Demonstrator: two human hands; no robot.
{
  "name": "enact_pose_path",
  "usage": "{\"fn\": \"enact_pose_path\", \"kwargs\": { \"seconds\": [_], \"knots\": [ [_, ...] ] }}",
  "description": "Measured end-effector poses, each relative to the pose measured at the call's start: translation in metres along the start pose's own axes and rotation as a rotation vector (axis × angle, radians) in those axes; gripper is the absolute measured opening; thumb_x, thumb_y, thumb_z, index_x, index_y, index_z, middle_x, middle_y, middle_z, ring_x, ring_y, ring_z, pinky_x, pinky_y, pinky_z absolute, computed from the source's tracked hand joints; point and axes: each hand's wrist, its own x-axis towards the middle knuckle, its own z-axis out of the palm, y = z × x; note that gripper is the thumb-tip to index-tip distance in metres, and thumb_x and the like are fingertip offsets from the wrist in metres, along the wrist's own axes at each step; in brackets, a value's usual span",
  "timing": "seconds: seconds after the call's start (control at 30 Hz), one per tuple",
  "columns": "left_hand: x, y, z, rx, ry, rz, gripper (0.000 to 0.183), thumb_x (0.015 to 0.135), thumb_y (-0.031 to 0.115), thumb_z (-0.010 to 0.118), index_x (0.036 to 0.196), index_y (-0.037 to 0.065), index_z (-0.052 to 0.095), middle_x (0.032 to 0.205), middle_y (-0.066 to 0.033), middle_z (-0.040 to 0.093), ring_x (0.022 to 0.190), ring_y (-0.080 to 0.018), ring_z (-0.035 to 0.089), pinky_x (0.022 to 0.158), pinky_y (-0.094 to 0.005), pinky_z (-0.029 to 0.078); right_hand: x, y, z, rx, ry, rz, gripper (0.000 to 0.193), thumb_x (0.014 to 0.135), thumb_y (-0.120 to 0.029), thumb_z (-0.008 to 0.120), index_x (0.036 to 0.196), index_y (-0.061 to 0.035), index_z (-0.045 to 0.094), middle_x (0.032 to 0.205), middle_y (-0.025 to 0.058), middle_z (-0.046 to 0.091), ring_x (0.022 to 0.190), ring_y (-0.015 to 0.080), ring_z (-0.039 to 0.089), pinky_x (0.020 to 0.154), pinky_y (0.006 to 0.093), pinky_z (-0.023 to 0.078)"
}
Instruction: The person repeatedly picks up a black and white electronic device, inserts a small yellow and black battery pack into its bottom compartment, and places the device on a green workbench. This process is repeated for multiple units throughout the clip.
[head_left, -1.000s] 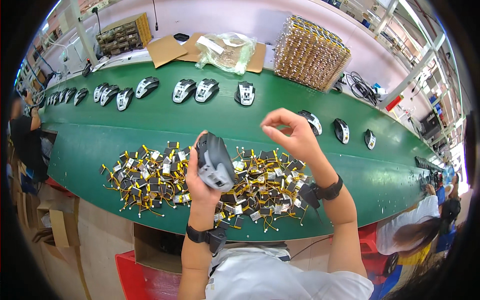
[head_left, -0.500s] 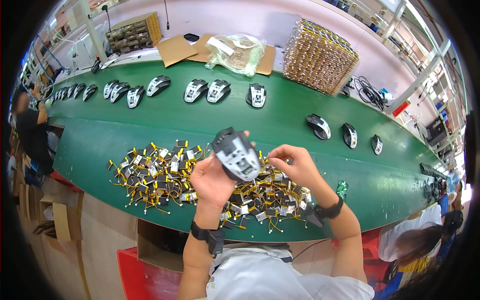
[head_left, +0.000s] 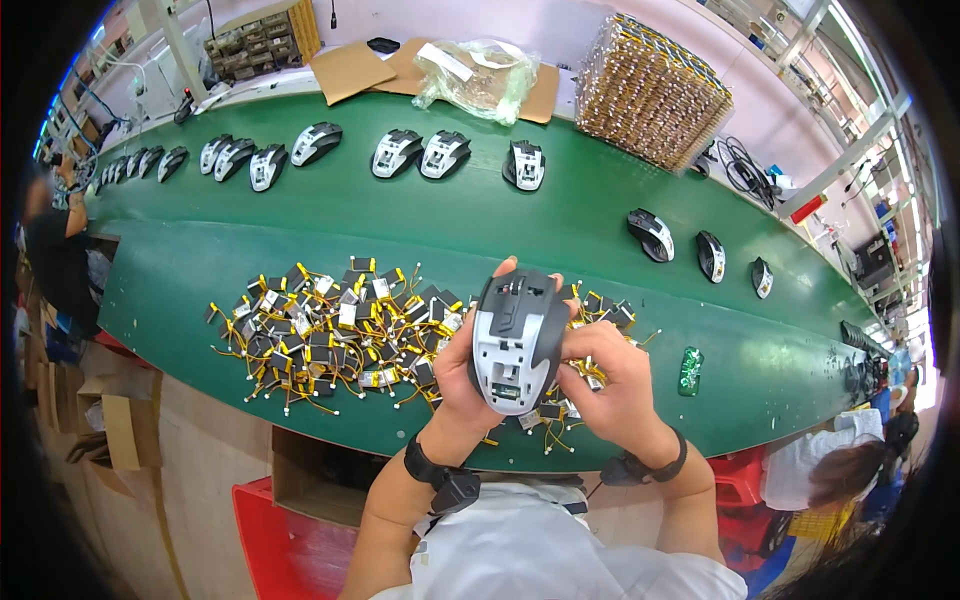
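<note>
A black and grey-white computer mouse point(head_left: 514, 338) lies across my left hand point(head_left: 455, 385), which is closed round its left side and underside. Its shell has open cut-outs, with a small green part showing in the lower one. My right hand point(head_left: 618, 385) has bent fingers against the mouse's right edge; their tips are partly hidden by it. Beneath and around both hands spreads a pile of small battery packs point(head_left: 318, 352) with yellow tape, thin leads and white plugs.
More mice point(head_left: 445, 153) stand in a row along the green bench point(head_left: 580, 225). A green circuit board point(head_left: 690, 371) lies right of my hands. Farther back are cardboard with a plastic bag point(head_left: 475, 85) and a tall stacked block point(head_left: 650, 95). A person point(head_left: 55, 225) sits far left, another point(head_left: 835, 470) right.
The mouse has shifted right and been turned more upright, its face toward me. My right hand has come down and in, from apart to touching the mouse's right edge. My view has tilted slightly.
</note>
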Motion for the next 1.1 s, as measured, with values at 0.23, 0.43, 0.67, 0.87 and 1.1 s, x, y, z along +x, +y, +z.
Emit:
{"fn": "enact_pose_path", "kwargs": {
  "seconds": [0.23,0.43,0.67,0.87,1.1],
  "knots": [
    [0.006,0.025,-0.013,-0.153,0.043,0.020,0.059,0.098,0.045,0.043,0.144,0.008,0.042,0.148,-0.0166,0.043,0.131,-0.0437,0.045,0.103,-0.0585,0.044,-0.011,0.008,0.008,0.210,0.072,0.100,0.012,0.081,0.002,0.072,0.091,-0.0010,0.066,0.090,0.0109,0.069,0.077,0.0210,0.067,0.070,0.0306,0.053],
    [0.001,0.011,-0.011,0.206,0.138,0.204,0.062,0.098,0.045,0.043,0.149,0.012,0.033,0.139,-0.0189,0.048,0.101,-0.0337,0.060,0.080,-0.0457,0.055,-0.003,-0.006,0.021,0.019,-0.040,0.023,0.014,0.081,0.001,0.074,0.092,-0.0018,0.065,0.091,0.0102,0.066,0.075,0.0207,0.066,0.065,0.0310,0.054],
    [0.001,0.011,-0.013,0.222,0.077,0.187,0.064,0.099,0.047,0.040,0.151,0.011,0.029,0.140,-0.0197,0.047,0.103,-0.0352,0.061,0.089,-0.0464,0.053,0.005,-0.001,0.024,-0.243,-0.088,-0.254,0.023,0.077,-0.001,0.076,0.097,-0.0017,0.065,0.093,0.0111,0.061,0.085,0.0274,0.064,0.071,0.0369,0.054],
    [0.000,0.008,-0.014,0.193,0.071,0.166,0.064,0.100,0.047,0.036,0.151,0.010,0.029,0.139,-0.0201,0.048,0.104,-0.0371,0.063,0.092,-0.0488,0.051,0.010,0.001,0.019,-0.333,-0.171,-0.374,0.025,0.074,-0.001,0.072,0.097,0.0015,0.063,0.099,0.0122,0.058,0.085,0.0275,0.061,0.075,0.0372,0.052],
    [0.000,0.010,-0.017,0.197,0.154,0.112,0.055,0.103,0.043,0.031,0.144,0.008,0.039,0.131,-0.0193,0.056,0.099,-0.0378,0.065,0.091,-0.0491,0.052,0.024,-0.003,0.013,-0.527,-0.293,-0.593,0.032,0.067,-0.008,0.064,0.095,0.0055,0.062,0.095,0.0126,0.055,0.079,0.0248,0.056,0.074,0.0361,0.051]
  ]
}}
